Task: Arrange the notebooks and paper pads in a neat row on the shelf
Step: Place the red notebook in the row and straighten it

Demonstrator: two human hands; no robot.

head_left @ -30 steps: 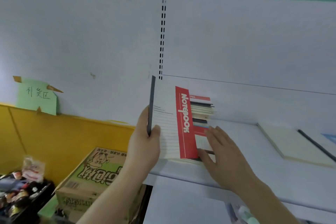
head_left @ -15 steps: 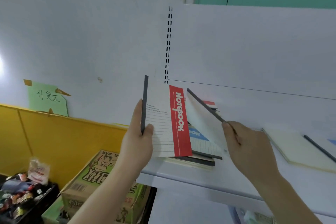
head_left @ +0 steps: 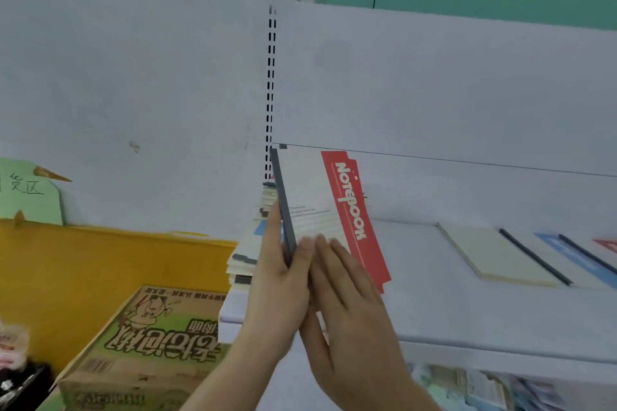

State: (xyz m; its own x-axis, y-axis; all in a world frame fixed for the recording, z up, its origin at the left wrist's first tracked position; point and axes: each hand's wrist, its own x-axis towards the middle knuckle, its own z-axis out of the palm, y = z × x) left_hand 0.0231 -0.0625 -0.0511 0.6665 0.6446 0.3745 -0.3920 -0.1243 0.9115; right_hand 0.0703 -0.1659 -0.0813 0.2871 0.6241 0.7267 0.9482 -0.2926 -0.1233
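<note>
Two hands: on one red-banded notebook (head_left: 329, 210), upright at shelf (head_left: 467, 310) left end.
Left hand (head_left: 278, 280): thumb and fingers pinch grey spine.
Right hand (head_left: 347, 304): fingers straight, together, flat on cover.
Change: right hand has released the loose pad; stack (head_left: 248, 250) now behind notebook.

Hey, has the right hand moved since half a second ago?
Yes. The right hand has swung left along the shelf, away from the flat cream pad, and now lies flat against the red notebook.

white shelf (head_left: 434, 310) | left end: notebook stack (head_left: 245, 255) | right: flat pads (head_left: 494, 253)
</note>
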